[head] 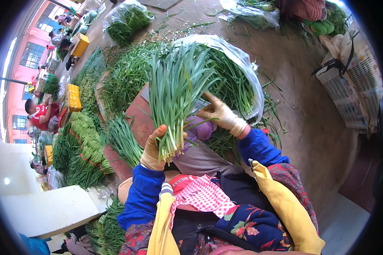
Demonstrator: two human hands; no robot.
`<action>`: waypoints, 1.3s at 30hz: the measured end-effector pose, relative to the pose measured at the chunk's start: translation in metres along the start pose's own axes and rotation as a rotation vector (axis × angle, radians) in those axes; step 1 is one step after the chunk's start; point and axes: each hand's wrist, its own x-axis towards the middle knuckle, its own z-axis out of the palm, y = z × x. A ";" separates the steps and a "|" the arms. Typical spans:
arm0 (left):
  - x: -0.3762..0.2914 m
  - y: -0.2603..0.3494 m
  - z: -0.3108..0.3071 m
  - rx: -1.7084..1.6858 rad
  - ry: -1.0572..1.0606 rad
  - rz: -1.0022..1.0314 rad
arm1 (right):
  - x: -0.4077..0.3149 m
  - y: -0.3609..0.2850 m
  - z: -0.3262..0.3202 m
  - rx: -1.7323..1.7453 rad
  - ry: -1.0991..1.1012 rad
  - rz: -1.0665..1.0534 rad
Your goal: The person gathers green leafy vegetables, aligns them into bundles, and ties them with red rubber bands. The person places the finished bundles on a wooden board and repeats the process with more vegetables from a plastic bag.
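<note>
My gloved left hand (155, 145) grips a thick bunch of garlic chives (175, 92) near its pale cut ends, which point toward me. The long green leaves fan away and one among them looks yellowed. To the right of the bunch is my gloved right hand (221, 114), with index finger and thumb spread. A stray leaf (202, 123) sticks out sideways just below its fingers; whether they touch it I cannot tell. Behind the bunch, a clear plastic bag (255, 83) lies open with more chives (233, 76) in it. A smaller chive bundle (126, 138) rests at my left.
Loose greens (127, 70) are heaped beyond a reddish board (140, 113). Tied chive bundles (86, 143) are stacked at left, near a white ledge (51, 207). White perforated crates (351, 86) stand at right. Other people (43, 113) sit near yellow boxes (74, 97).
</note>
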 end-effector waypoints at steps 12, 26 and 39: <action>-0.085 0.002 -0.001 0.354 0.179 0.275 | -0.012 -0.007 -0.017 -0.440 0.220 -0.053; -0.118 -0.031 -0.035 0.049 -0.027 0.477 | -0.041 -0.117 0.148 -0.125 0.054 -0.180; -0.157 0.006 -0.132 0.162 -0.219 0.464 | -0.069 -0.127 0.131 -0.477 -0.265 0.010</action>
